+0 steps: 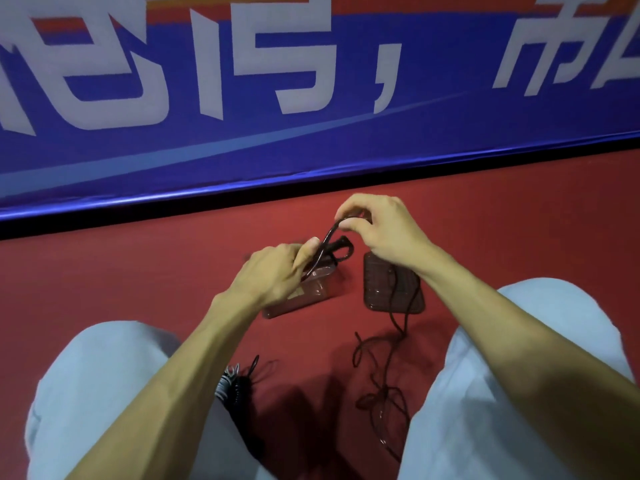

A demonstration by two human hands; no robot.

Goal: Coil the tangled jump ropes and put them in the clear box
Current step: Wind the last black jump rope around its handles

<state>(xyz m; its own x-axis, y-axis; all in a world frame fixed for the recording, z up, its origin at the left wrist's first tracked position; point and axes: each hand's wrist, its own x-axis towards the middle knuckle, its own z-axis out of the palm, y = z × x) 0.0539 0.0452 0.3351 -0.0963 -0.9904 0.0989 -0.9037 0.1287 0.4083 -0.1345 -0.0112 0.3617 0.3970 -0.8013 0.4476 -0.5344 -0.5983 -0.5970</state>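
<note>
Head camera looks down (close) over hands (332,251).

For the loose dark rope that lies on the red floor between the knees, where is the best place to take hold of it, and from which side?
Probably at the single strand of the loose dark rope, just below the clear lid, pinched from above. There it runs alone, while nearer the person it bunches into a tangle. Both hands are busy now: the left hand and right hand hold the black rope over the clear box.
</note>
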